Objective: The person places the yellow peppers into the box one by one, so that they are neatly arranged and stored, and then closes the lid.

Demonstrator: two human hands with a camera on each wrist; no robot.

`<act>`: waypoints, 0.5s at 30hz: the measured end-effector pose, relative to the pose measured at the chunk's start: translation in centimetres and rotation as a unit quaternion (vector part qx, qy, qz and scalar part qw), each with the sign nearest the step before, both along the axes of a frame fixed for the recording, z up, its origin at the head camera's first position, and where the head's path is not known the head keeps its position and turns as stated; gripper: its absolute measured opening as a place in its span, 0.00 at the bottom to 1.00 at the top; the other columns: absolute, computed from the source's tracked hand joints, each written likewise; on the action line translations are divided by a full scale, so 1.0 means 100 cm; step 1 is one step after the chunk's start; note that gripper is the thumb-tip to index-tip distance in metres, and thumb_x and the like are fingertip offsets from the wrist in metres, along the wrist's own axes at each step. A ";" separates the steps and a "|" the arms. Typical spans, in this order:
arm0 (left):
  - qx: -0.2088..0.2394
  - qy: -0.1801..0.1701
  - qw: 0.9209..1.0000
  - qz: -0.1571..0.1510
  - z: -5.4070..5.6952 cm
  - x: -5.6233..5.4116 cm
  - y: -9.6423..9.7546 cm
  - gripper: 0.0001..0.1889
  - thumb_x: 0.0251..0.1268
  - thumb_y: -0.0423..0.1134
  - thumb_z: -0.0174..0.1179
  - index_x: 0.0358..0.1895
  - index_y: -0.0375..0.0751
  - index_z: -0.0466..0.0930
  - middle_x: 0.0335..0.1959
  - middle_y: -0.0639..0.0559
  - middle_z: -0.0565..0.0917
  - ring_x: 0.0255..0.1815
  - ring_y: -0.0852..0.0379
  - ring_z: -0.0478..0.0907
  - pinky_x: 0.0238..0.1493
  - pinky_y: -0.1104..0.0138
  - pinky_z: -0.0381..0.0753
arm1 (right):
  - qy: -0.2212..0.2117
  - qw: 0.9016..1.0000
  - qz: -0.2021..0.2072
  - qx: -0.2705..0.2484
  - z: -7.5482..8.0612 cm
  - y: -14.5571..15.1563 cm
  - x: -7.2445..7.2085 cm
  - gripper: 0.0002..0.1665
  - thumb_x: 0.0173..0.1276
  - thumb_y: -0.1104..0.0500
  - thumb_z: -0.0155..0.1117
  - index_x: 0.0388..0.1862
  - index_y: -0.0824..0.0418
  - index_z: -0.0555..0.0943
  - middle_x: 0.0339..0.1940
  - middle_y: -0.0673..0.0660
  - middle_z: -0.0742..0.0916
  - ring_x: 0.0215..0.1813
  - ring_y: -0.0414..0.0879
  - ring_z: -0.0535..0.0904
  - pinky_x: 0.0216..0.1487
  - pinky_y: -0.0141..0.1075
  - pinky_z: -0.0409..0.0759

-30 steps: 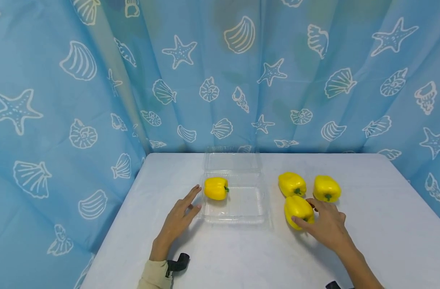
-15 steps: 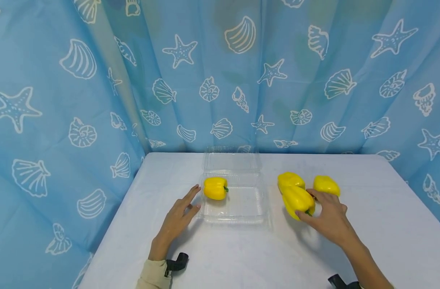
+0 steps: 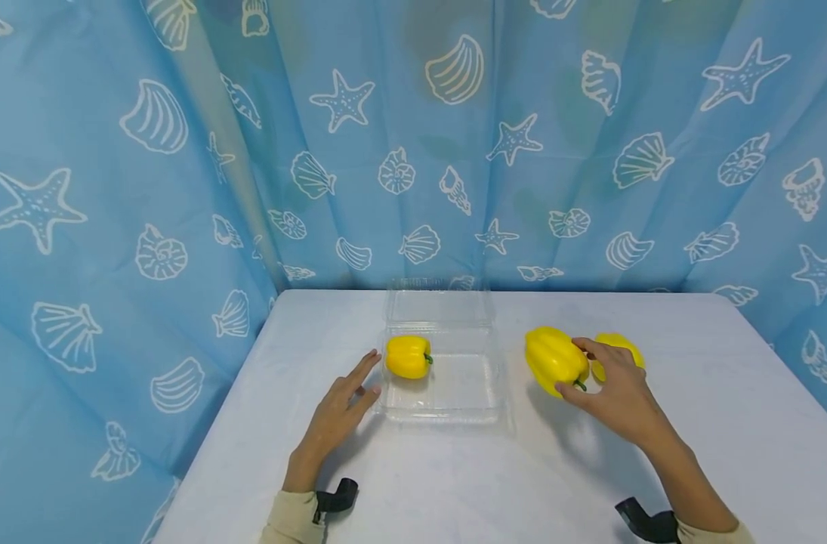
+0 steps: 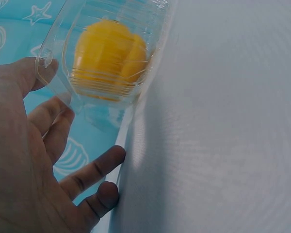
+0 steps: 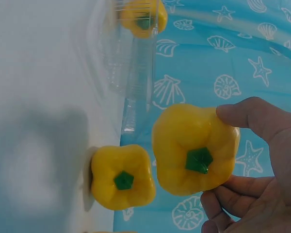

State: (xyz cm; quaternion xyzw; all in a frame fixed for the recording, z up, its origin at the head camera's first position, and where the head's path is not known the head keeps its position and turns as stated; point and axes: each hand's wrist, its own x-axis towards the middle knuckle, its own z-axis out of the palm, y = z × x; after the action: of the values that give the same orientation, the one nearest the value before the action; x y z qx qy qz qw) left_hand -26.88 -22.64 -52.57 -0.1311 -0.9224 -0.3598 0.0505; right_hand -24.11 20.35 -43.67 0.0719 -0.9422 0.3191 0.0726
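My right hand (image 3: 620, 397) grips a yellow bell pepper (image 3: 554, 359) between thumb and fingers, raised over the table with its shadow below. In the right wrist view, the green stem of this held bell pepper (image 5: 184, 131) faces the camera. My left hand (image 3: 338, 415) has its fingers spread and relaxed, fingertips right at the left rim of a clear plastic clamshell box (image 3: 447, 414). Inside the box, on its left side, lies another yellow bell pepper (image 3: 408, 357). The left wrist view shows that boxed bell pepper (image 4: 106, 58) through the clear wall.
A yellow bell pepper (image 3: 620, 351) stands behind my right hand, partly covered. One more bell pepper (image 5: 123, 177) rests on the white tablecloth, hidden behind the held one in the head view. The box's lid (image 3: 439, 306) lies open toward the blue shell-patterned curtain (image 3: 413, 151).
My right hand has lifted the bell pepper off the table and moved it up and away, so it now covers the one behind it. The left hand has stayed by the box.
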 end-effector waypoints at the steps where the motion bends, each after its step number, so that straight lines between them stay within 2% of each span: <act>1: 0.002 0.001 1.000 -0.002 0.000 0.000 0.000 0.29 0.77 0.58 0.49 0.78 0.69 0.57 0.77 0.74 0.56 0.45 0.60 0.71 0.42 0.59 0.71 | 0.000 1.000 0.001 0.000 0.000 0.000 -0.001 0.50 0.59 0.44 0.76 0.73 0.65 0.66 0.65 0.71 0.75 0.66 0.68 0.60 0.57 0.70 0.60; 5: 0.004 0.006 1.000 -0.005 0.000 -0.001 0.000 0.29 0.77 0.59 0.48 0.78 0.71 0.57 0.77 0.74 0.56 0.45 0.60 0.72 0.42 0.59 0.72 | 0.002 1.000 0.011 -0.001 -0.001 -0.004 -0.006 0.50 0.60 0.43 0.75 0.74 0.64 0.66 0.65 0.68 0.75 0.65 0.66 0.61 0.56 0.68 0.66; 15: -0.002 0.000 1.000 0.002 0.001 0.000 0.001 0.29 0.77 0.56 0.50 0.78 0.69 0.57 0.77 0.73 0.56 0.45 0.60 0.72 0.43 0.59 0.72 | -0.001 0.999 0.032 -0.028 -0.003 -0.018 -0.017 0.49 0.59 0.44 0.76 0.75 0.60 0.66 0.68 0.65 0.73 0.67 0.63 0.61 0.61 0.71 0.59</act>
State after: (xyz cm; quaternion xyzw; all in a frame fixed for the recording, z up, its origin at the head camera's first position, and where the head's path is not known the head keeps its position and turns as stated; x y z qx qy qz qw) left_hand -26.84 -22.53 -52.43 -0.1296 -0.9233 -0.3579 0.0506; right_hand -25.77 18.53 -43.92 0.0994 -0.9303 0.3472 0.0636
